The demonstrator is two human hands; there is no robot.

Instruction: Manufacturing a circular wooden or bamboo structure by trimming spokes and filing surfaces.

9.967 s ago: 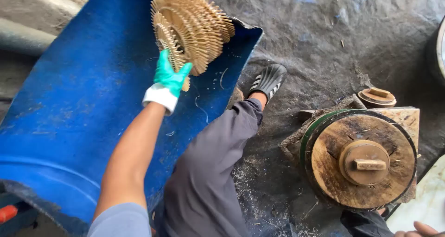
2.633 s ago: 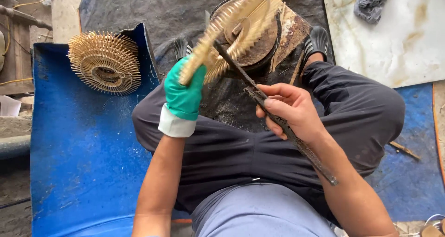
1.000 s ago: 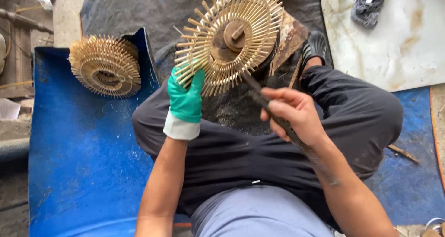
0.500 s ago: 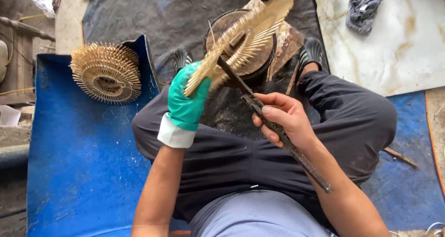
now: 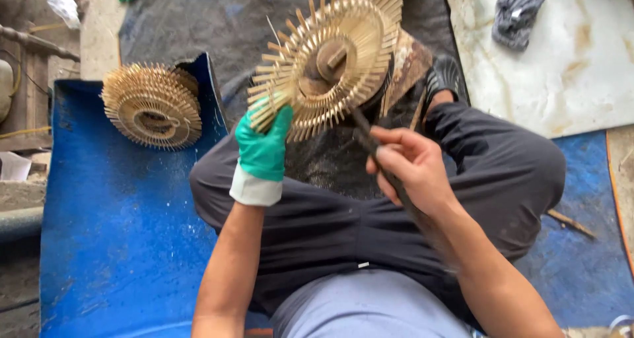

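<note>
Left hand: your gloved left hand (image 5: 264,146) is closed on the lower left rim of the slatted bamboo disc (image 5: 327,60), fingers wrapped round the slat tips; keep that grip firm so the disc does not spin.
Right hand: your bare right hand (image 5: 409,169) is curled tight round the dark, slender tool (image 5: 386,169), its far end reaching up to the underside of the disc; the tip itself is blurred.
Disc position: it sits tilted over the round wooden block (image 5: 406,64) in front of your knees, its hub peg facing you.
Doing it well: I judge that short, controlled strokes away from the gloved fingers suit this; turn the disc with the left hand, not the tool.
Risk: the slats look thin and could snap if levered hard.
Nearby: a second slatted disc (image 5: 152,107) lies on the blue sheet (image 5: 119,245), well apart; a grey rag (image 5: 518,14) rests on the pale slab (image 5: 568,80).
</note>
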